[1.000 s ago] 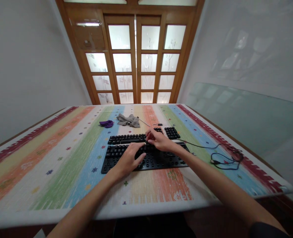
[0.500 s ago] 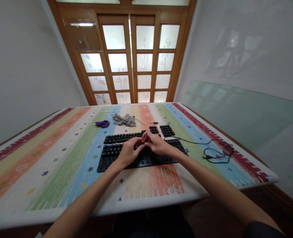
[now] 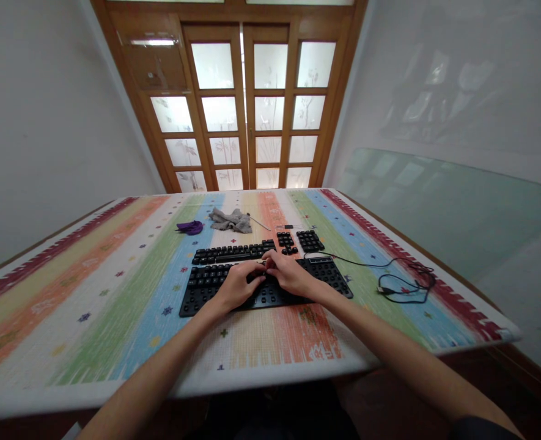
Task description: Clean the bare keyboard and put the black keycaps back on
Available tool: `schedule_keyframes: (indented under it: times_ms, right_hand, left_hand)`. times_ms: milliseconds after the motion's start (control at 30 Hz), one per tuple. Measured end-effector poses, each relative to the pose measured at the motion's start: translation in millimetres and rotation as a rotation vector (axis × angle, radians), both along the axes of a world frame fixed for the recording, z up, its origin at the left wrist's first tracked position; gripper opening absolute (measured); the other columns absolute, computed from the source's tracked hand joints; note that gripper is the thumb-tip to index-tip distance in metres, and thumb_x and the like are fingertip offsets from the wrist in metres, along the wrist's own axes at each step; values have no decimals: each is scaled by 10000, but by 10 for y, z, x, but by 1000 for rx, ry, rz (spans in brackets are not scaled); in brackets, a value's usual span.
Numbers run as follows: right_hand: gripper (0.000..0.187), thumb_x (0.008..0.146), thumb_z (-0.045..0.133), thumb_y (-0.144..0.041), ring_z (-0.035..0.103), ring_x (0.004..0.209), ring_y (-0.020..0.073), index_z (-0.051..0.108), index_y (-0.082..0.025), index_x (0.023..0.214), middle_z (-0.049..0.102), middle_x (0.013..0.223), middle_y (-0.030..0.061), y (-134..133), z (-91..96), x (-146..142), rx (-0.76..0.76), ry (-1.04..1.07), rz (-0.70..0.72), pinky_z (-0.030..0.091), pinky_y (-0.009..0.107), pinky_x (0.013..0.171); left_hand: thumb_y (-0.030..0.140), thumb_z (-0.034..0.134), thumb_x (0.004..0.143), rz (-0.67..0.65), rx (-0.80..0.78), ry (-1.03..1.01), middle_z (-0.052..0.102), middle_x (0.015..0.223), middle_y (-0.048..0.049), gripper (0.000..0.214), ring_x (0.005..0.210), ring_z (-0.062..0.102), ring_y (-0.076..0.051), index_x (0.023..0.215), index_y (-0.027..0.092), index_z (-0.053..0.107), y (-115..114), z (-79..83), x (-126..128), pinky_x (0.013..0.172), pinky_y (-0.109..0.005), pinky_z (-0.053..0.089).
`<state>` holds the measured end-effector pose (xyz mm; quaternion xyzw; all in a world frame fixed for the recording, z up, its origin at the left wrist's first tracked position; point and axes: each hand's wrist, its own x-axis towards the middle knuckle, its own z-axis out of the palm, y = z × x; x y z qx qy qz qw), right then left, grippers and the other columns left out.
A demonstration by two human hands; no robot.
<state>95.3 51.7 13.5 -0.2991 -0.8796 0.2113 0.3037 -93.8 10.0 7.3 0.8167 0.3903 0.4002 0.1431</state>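
Observation:
A black keyboard [image 3: 270, 298] lies in front of me, with keycaps on its upper left part and bare key posts over much of the rest. Behind it, loose black keycaps are set out in blocks: a long one [image 3: 233, 251], a small one [image 3: 286, 240] and a number-pad one [image 3: 310, 240]. My left hand [image 3: 241, 283] and my right hand [image 3: 285, 273] meet low over the keyboard's middle. Both have thumb and fingers pinched together, fingertips close to each other. Whatever small thing is between them is hidden by the fingers.
The keyboard's black cable [image 3: 408, 287] coils at the right. Farther back lie a grey cloth [image 3: 231, 221], a purple cloth-like item [image 3: 190, 228], a thin rod [image 3: 260, 222] and a small dark-handled tool [image 3: 287, 227]. A striped tablecloth [image 3: 128, 293] covers the table.
Both hands have come down slightly and nearer to the keyboard, with the fingertips still together. More of the keycaps behind shows now. The view has shifted a little.

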Motion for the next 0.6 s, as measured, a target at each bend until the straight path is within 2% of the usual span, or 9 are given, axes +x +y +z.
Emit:
schedule_keyframes:
  times_ms: [133,300,467,600]
  right_hand:
    - [215,840,541,-29,597,901,208,535,-175,998,642,969,80,-51,-83,26,97,-22,26,478,344,813]
    - [142,863,561,-54,599,899,203,572,-175,937,644,957,78,-91,-151,78,183,-40,6,493,344,815]
    - [98,875,574,-84,605,876,206,617,-168,848,653,891,77,-105,-164,142,234,-57,26,503,342,792]
    - [109,838,606,-71,611,925,217,639,-164,883,662,956,92,-118,-145,188,246,-54,5,504,358,830]
  left_hand:
    - [103,631,837,-29,31,58,712,963,-44,163,906,650,-198,969,188,675,13,-62,-17,858,-359,524]
    - [110,634,845,-15,74,121,697,877,-31,146,874,585,-201,952,199,678,21,-40,-53,817,-359,514]
    - [132,654,847,-18,53,105,703,894,-22,114,882,576,-197,938,197,674,23,-24,-76,823,-357,502]
    - [151,663,847,-9,38,90,708,898,-21,112,884,583,-199,944,204,678,28,-40,-60,818,-357,505]
